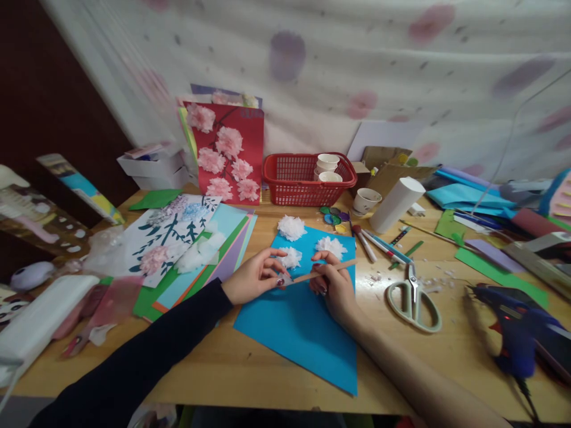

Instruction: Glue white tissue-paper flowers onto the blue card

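Note:
Pinched in the fingertips of my left hand (254, 278) is a small whitish, see-through scrap (288, 278), likely thin paper. My right hand (338, 290) grips a thin wooden stick (307, 276), whose tip meets the scrap between both hands. Below them a blue sheet of paper (303, 339) lies askew on the table. Three fluffy white paper flowers sit by its upper part: one flower (291, 227) at the top left corner, another flower (291, 257) just beyond my left fingers, and a third flower (331, 246) behind my right hand.
A red basket (294, 195) with paper cups stands behind, beside a red card with pink flowers (229, 148). Scissors (414, 297), a white paper roll (397, 205) and a glue gun (513, 327) lie right. Coloured sheets (236, 238) and a flower picture (178, 232) lie left.

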Tool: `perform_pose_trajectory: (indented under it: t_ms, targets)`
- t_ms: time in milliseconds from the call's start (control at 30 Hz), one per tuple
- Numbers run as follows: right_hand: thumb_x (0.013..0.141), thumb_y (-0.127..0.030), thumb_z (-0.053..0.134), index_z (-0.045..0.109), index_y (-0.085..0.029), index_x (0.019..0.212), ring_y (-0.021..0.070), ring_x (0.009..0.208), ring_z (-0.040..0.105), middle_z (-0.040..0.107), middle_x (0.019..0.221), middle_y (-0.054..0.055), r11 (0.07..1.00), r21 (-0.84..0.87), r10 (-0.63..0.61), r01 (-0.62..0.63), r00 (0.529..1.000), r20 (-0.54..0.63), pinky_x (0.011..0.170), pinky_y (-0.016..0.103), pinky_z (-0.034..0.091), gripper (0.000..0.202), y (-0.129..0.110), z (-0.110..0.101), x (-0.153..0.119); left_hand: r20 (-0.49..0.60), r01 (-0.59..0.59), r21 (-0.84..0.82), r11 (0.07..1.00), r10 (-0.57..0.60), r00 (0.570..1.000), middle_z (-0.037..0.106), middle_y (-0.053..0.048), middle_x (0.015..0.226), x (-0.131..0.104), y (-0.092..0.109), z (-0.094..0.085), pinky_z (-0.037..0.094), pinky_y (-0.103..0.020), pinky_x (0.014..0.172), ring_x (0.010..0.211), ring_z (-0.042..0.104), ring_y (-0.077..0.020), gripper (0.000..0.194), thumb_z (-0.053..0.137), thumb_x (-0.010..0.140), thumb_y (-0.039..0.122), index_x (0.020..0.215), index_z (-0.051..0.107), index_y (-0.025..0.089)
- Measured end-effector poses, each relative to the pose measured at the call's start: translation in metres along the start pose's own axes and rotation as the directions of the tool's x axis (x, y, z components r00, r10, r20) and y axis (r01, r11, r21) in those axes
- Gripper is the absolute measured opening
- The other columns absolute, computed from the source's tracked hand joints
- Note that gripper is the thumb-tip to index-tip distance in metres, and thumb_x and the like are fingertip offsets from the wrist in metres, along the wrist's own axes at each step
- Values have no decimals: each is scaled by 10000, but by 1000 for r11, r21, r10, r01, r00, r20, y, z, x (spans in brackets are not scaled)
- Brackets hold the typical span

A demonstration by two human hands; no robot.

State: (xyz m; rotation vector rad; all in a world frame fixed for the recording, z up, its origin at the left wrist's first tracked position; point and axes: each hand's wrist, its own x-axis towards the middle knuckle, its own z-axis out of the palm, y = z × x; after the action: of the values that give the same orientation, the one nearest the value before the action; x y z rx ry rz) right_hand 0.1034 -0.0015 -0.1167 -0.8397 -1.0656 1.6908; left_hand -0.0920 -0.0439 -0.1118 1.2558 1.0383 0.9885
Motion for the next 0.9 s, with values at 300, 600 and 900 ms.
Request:
perform_pose_trajectory:
  t_ms: [300,600,900]
  targets:
    - [732,-323,630,557,-223,821,89,370,348,377,384,-123,999,-40,20,-16,996,84,439,234,319,152,4,3,-3,52,26,-13,1000,-25,998,703,-14,836,-1,-4,5,498,-344,816,798,691,-161,534,732,759,183,1226,476,159]
    - [769,-365,636,541,-223,841,97,411,370,394,406,-114,996,-94,-6,14,996,85,461,236,298,186,3,3,-3,86,83,-161,983,-70,994,710,-25,864,0,-1,3,512,-388,893,878,718,-196,577,807,724,205,1207,496,150]
    - [771,-344,615,533,-236,836,99,401,333,368,412,-118,994,-68,-81,84,996,44,458,246,284,150,0,1,-2,15,100,-67,993,-99,995,705,-57,960,5,-1,-10,531,-352,850,857,730,-185,515,795,717,191,1160,536,151]
